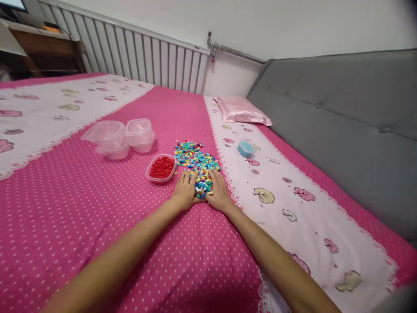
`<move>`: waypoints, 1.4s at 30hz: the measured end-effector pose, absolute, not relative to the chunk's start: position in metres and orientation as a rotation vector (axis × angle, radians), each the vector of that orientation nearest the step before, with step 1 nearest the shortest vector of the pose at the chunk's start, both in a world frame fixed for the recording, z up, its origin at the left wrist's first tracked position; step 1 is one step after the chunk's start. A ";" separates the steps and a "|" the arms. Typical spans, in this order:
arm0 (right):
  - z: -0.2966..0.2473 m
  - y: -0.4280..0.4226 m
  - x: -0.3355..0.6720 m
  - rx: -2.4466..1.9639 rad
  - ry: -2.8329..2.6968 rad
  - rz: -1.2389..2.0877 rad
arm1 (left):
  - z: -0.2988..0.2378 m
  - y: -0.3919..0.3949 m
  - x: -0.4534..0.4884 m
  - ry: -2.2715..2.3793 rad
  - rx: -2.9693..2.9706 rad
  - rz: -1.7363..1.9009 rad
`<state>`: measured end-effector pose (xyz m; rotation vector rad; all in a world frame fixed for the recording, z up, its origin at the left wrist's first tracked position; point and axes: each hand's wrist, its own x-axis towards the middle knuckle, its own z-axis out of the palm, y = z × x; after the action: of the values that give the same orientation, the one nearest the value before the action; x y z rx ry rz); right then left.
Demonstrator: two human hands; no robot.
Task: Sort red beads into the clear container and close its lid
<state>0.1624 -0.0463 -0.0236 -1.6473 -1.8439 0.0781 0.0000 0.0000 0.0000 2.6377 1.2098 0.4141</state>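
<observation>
A loose pile of small multicoloured plastic pieces (197, 161), blue, yellow, white, green and red, is spread over the pink dotted bedding. My left hand (184, 191) rests along the left side of the pile's near end, its fingers stretched forward. Opposite it, my right hand (219, 191) lies against the right side, also with extended fingers. Between both palms sits a cluster of the pieces; the thumbs come close together at its near edge. Left of the pile stands a clear plastic tub (160, 181) filled with red pieces (162, 166).
Clear lidded containers (140, 134) stand stacked at the back left. A small tub of light-blue pieces (246, 148) sits on the right, on the pale printed strip. Beyond are a pink pillow (243, 111), a grey headboard (339, 104) and a white radiator (143, 52).
</observation>
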 end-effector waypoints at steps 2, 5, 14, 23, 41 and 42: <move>-0.024 -0.033 0.167 -1.611 -1.832 0.069 | -0.001 0.012 0.006 1.209 2.618 0.439; -0.022 -0.013 0.173 -1.575 -1.794 0.077 | 0.005 0.026 0.015 1.293 2.533 0.432; 0.009 0.044 0.178 -1.567 -1.653 0.398 | 0.060 0.054 0.041 1.653 2.290 0.177; 0.049 0.071 0.189 -1.620 -1.542 0.892 | 0.037 0.028 0.041 1.688 2.285 0.428; 0.004 0.246 0.154 -1.727 -1.604 0.723 | 0.039 0.028 0.035 1.613 2.082 0.375; 0.004 0.248 0.148 -1.699 -1.678 0.739 | 0.038 0.028 0.035 1.611 2.080 0.375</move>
<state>0.1477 0.2482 0.0041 -1.6989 -1.6780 0.7394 0.0352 0.0282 0.0385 2.0804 1.6113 0.3750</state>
